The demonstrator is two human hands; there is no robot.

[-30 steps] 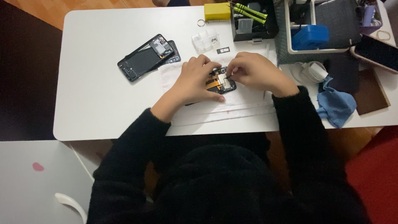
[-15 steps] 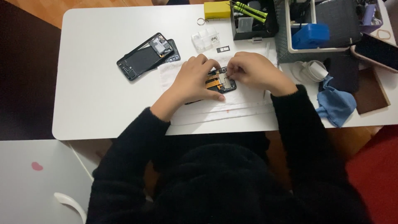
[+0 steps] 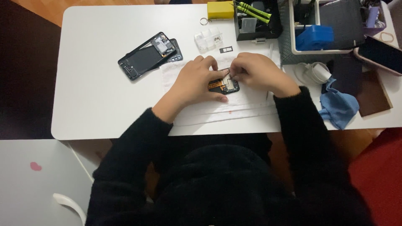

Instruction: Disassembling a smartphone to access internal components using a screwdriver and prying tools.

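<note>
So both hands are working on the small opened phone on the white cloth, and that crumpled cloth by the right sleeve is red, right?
Not quite: the crumpled cloth is blue, as the head view shows. The rest holds: the left hand and right hand are both on the small opened phone on the white cloth.

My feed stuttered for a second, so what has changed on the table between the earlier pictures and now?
Almost nothing. Both hands stay on the opened phone part on the white cloth: left hand pressing it down, right hand pinching at its top edge, with no clear shift of the fingers. The black phone frame, clear parts box and blue cloth lie as before.
</note>
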